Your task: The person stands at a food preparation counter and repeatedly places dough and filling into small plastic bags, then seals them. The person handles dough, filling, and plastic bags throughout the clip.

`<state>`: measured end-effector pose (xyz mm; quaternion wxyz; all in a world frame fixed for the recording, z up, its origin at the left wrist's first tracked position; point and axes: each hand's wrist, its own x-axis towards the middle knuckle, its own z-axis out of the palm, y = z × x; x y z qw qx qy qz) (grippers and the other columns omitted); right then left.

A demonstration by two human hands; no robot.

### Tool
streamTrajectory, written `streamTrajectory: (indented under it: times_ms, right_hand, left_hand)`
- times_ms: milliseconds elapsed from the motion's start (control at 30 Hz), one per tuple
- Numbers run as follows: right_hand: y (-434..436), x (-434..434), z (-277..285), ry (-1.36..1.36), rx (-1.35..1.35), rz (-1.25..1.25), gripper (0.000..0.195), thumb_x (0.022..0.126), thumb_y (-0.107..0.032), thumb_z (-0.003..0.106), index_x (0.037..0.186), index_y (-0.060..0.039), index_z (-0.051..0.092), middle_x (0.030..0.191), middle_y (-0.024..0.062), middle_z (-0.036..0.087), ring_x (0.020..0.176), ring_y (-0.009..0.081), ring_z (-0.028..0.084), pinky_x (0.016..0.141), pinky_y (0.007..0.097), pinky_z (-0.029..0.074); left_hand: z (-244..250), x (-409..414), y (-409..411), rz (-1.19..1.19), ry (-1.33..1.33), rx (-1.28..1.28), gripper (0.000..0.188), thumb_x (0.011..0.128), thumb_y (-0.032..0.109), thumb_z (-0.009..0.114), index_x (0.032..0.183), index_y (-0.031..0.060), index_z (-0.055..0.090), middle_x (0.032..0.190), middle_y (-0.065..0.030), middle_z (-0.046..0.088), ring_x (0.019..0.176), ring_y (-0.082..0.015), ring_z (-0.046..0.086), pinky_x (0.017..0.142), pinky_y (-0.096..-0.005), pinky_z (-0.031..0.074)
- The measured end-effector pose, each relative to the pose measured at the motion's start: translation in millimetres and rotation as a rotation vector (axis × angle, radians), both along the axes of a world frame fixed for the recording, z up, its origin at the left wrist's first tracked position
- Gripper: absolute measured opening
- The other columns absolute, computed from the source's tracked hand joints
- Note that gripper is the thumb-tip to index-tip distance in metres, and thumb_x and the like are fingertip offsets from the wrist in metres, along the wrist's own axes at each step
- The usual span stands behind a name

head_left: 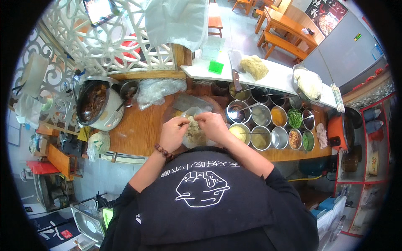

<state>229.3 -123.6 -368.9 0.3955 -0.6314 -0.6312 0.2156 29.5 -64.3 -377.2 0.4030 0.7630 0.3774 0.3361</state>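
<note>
Over a round board on the wooden counter, my left hand point(174, 133) and my right hand point(213, 127) pinch with thumb and fingertips at either side of a pale, lumpy food mass point(194, 131), which looks like dough or shredded food. Beneath it lies a clear plastic bag or sheet point(190, 145). A wide metal blade point(191, 103) rests on the board just beyond my fingers. To the right of my right hand stand steel containers of pale yellow food point(238, 131), orange sauce point(279, 116) and chopped green onion point(295, 118).
A cooker of dark stewed food point(100, 103) stands at the left, beside crumpled plastic bags point(158, 91). On the white shelf point(216, 75) ahead lie a cleaver point(235, 64), a yellowish block point(254, 67) and a bowl of white food point(307, 83). An orange pot point(337, 131) is at the right.
</note>
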Motion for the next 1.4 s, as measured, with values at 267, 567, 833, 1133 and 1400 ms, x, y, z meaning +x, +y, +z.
streamTrajectory:
  times_ms: [267, 567, 833, 1133, 1400]
  right_hand:
    - [-2.2, 11.7, 5.0, 0.003, 0.011, -0.086, 0.011, 0.089, -0.008, 0.070, 0.096, -0.0037, 0.076, 0.097, 0.0170, 0.074, 0.098, 0.0367, 0.072, 0.089, 0.0438, 0.058]
    - [-5.4, 17.7, 6.8, -0.084, 0.005, -0.138, 0.014, 0.090, -0.011, 0.068, 0.098, -0.0034, 0.076, 0.099, 0.0171, 0.074, 0.100, 0.0389, 0.070, 0.089, 0.0472, 0.056]
    - [-18.8, 47.8, -20.0, 0.021, 0.094, -0.331, 0.014, 0.091, -0.005, 0.070, 0.102, 0.0000, 0.076, 0.099, 0.0147, 0.075, 0.091, 0.0267, 0.073, 0.082, 0.0352, 0.056]
    - [-56.9, 68.2, -29.1, 0.109, -0.064, -0.484, 0.021, 0.090, -0.007, 0.066, 0.107, -0.0007, 0.077, 0.107, 0.0171, 0.075, 0.098, 0.0309, 0.073, 0.088, 0.0369, 0.056]
    - [-64.7, 71.6, -35.7, 0.105, -0.251, -0.500, 0.022, 0.092, -0.010, 0.067, 0.110, -0.0022, 0.078, 0.101, 0.0166, 0.078, 0.087, 0.0274, 0.075, 0.083, 0.0379, 0.058]
  left_hand:
    - [3.0, -8.5, 4.6, 0.106, 0.051, 0.027, 0.012, 0.090, 0.008, 0.073, 0.095, -0.0027, 0.075, 0.101, -0.0156, 0.075, 0.092, -0.0291, 0.073, 0.084, -0.0372, 0.058]
    - [23.0, -9.4, 31.3, 0.251, 0.111, 0.250, 0.018, 0.091, 0.017, 0.076, 0.090, -0.0008, 0.075, 0.096, -0.0161, 0.074, 0.094, -0.0361, 0.070, 0.085, -0.0432, 0.056]
    - [48.1, -58.7, 112.3, 0.338, 0.178, 0.078, 0.031, 0.094, 0.020, 0.071, 0.116, -0.0018, 0.074, 0.108, -0.0190, 0.077, 0.097, -0.0316, 0.074, 0.089, -0.0404, 0.058]
    - [-82.7, -82.8, 56.9, 0.308, 0.509, -0.067, 0.045, 0.095, 0.029, 0.072, 0.127, -0.0021, 0.070, 0.119, -0.0246, 0.074, 0.111, -0.0390, 0.072, 0.097, -0.0441, 0.056]
    - [-95.4, -84.8, 7.4, 0.352, 0.326, -0.174, 0.047, 0.097, 0.028, 0.071, 0.132, -0.0039, 0.066, 0.125, -0.0254, 0.072, 0.115, -0.0384, 0.070, 0.099, -0.0431, 0.055]
